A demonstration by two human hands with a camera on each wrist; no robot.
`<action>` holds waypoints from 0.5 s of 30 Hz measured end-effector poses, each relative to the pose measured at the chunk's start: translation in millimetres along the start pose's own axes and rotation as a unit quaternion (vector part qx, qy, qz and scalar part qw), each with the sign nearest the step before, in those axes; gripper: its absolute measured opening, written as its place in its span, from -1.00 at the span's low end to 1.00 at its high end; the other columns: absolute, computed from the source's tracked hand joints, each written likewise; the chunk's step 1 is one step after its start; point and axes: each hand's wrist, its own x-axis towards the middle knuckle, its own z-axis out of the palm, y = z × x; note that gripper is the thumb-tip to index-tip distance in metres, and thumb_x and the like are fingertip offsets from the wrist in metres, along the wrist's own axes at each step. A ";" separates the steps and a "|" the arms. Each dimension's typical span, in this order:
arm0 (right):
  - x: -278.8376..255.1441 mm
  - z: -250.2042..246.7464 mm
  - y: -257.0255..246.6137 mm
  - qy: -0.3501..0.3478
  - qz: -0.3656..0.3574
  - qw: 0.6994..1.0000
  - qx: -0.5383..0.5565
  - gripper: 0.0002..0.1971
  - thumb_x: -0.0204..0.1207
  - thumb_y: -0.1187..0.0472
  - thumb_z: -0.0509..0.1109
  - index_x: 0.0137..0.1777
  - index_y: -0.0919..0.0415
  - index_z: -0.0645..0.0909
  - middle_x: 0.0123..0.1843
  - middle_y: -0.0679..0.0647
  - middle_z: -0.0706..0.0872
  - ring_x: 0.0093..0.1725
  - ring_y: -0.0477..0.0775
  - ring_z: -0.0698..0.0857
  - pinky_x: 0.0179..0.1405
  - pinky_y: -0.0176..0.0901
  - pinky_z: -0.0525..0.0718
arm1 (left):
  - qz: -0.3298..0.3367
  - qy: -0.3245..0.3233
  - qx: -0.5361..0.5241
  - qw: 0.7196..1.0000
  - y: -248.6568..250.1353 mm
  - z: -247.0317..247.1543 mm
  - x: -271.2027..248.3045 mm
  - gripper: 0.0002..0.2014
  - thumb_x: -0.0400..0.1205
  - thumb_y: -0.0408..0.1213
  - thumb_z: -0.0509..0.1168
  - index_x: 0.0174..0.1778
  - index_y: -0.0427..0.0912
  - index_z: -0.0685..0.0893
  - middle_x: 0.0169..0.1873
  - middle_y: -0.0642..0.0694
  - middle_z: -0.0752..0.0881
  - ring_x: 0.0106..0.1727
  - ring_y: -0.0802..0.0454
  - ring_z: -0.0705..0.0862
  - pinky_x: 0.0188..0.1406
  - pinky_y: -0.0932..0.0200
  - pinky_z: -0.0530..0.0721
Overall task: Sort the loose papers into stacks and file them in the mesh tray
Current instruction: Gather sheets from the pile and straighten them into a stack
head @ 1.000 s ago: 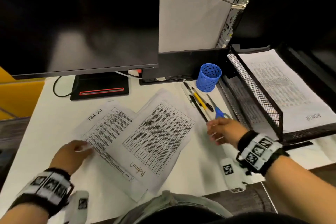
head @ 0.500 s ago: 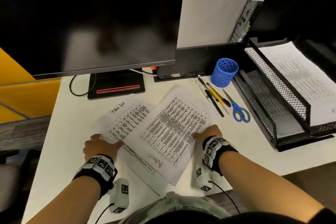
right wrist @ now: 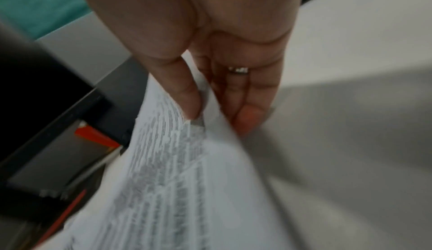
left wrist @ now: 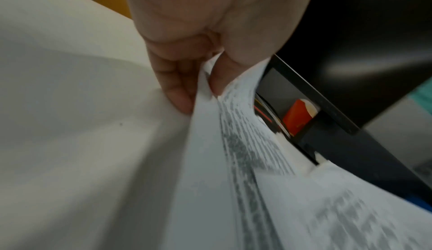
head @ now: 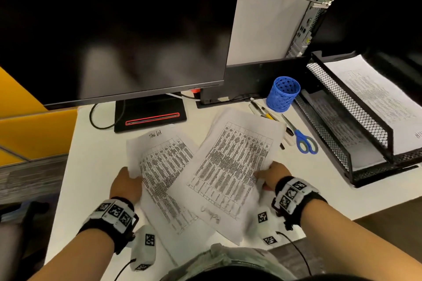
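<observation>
- Two printed sheets lie overlapped near the front edge of the white desk [head: 96, 166], and we hold one in each hand.
- Our left hand [head: 125, 186] pinches the left edge of the left sheet [head: 164, 162], thumb above and fingers [left wrist: 177, 91] beneath.
- Our right hand [head: 274, 175] pinches the right edge of the right sheet [head: 233, 166] between thumb and fingers [right wrist: 247, 113]; this sheet overlaps the left one.
- At the desk's right edge stands the black mesh tray [head: 342, 107], with printed paper on its upper tier and more below.
- Between sheets and tray we see blue-handled scissors [head: 304, 141], some pens [head: 262, 110] and a blue mesh pen cup [head: 283, 93].
- Toward the back edge stands a dark monitor [head: 114, 29].
</observation>
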 end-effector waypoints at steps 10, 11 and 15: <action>-10.2 -1.1 17.5 -0.038 -0.049 0.997 0.055 -0.85 0.43 0.21 0.49 -0.11 0.28 0.63 -0.02 0.38 0.77 0.02 0.42 0.73 0.15 0.33 0.67 | 0.021 -0.059 -0.114 0.992 2.7 -28.8 3.7 -0.75 0.59 -0.20 0.32 0.07 -0.28 0.66 0.09 -0.33 0.73 0.09 -0.26 0.67 0.21 -0.07 0.58; -11.4 1.4 15.6 -0.053 -0.057 0.995 0.055 -0.81 0.41 0.20 0.50 -0.10 0.30 0.64 -0.05 0.34 0.78 -0.02 0.37 0.73 0.12 0.28 0.69 | 0.031 -0.075 -0.129 0.988 3.6 -25.3 4.4 -0.76 0.52 -0.13 0.36 -0.01 -0.20 0.68 0.05 -0.29 0.76 0.04 -0.22 0.70 0.21 -0.12 0.61; -28.5 12.9 -3.3 -0.104 -0.091 0.988 0.064 -0.85 0.46 0.23 0.46 -0.02 0.23 0.61 -0.08 0.13 0.73 -0.06 0.15 0.69 0.15 0.10 0.66 | 0.060 -0.125 -0.173 0.975 10.7 -10.0 3.3 -0.60 0.34 0.01 0.36 0.04 -0.09 0.71 0.01 -0.13 0.80 0.05 -0.17 0.75 0.23 -0.24 0.64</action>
